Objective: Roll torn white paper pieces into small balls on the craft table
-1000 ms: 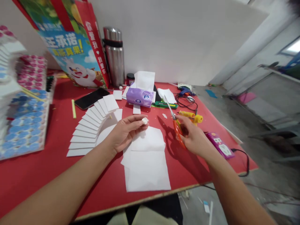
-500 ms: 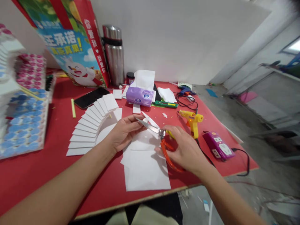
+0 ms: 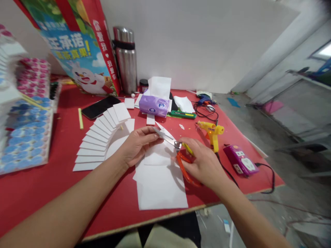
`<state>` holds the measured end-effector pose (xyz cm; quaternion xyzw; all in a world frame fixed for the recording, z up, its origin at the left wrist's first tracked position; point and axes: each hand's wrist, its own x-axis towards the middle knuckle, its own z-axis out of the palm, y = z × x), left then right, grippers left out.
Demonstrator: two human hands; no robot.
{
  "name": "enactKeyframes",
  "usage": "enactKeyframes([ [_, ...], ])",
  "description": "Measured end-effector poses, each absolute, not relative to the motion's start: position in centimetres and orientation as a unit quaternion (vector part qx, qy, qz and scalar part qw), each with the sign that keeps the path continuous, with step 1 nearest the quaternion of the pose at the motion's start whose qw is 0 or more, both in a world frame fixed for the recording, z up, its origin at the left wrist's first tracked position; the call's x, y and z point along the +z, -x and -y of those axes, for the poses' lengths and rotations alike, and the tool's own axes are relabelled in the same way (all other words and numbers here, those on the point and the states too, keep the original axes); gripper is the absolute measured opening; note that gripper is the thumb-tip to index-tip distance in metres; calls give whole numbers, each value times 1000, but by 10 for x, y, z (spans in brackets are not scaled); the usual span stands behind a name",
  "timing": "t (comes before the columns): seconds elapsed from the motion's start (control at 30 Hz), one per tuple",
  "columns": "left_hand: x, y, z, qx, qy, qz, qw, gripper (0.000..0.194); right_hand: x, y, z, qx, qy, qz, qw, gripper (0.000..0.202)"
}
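Scissors (image 3: 178, 145) in use above white sheets (image 3: 161, 193) on the red table (image 3: 111, 203). Compared with one second earlier, when they stood off to the right, the blades now lie at the left hand's fingertips. The blades point leftward and away from the person; the long axis runs obliquely back to the orange handles. The right hand (image 3: 201, 162) grips these handles; the left hand (image 3: 137, 144) pinches a small white piece, largely hidden by the blades.
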<state>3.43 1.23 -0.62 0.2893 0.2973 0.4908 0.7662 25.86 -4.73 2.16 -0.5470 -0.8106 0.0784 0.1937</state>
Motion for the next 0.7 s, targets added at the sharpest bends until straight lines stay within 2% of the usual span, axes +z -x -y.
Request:
enactKeyframes([
  [0.23, -6, -33, -11, 487, -276, -316, 766, 25, 18, -263, 50, 81, 581, 783, 208, 36],
  [0.3, -5, -33, -10, 483, -291, -315, 764, 26, 23, -265, 47, 79, 648, 738, 170, 34],
  [0.43, -5, -32, -10, 487, -333, -311, 746, 31, 30, -268, 36, 35, 740, 671, 38, 35],
  [0.53, -8, -32, -10, 499, -365, -317, 719, 32, 28, -268, 30, 15, 743, 669, -18, 38],
  [0.7, -13, -31, -11, 522, -464, -341, 630, 27, 38, -258, 26, -31, 706, 706, -59, 36],
])
